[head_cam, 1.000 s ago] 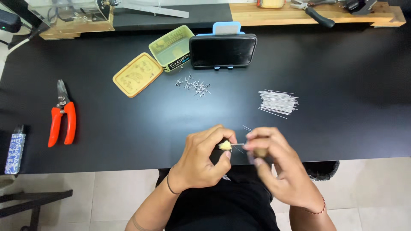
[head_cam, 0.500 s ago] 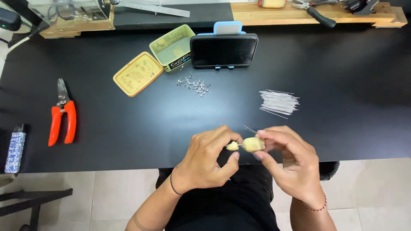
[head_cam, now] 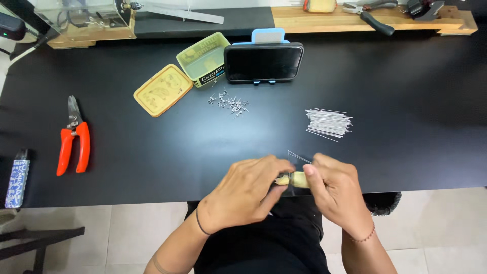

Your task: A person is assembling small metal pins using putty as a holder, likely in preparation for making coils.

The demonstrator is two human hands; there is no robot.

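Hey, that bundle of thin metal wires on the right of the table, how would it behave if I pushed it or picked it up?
The wire bundle looks loose and unbound, so a push would probably scatter it. The strands seem very thin, likely light and springy. Lying flat on the smooth black table, single ones may be hard to pinch.

both hands [head_cam: 297, 187] together, fingers pinched

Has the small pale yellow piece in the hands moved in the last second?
Yes. The small pale yellow piece has shifted rightward, toward the side of the bundle of thin metal wires, and slightly nearer the table edge.
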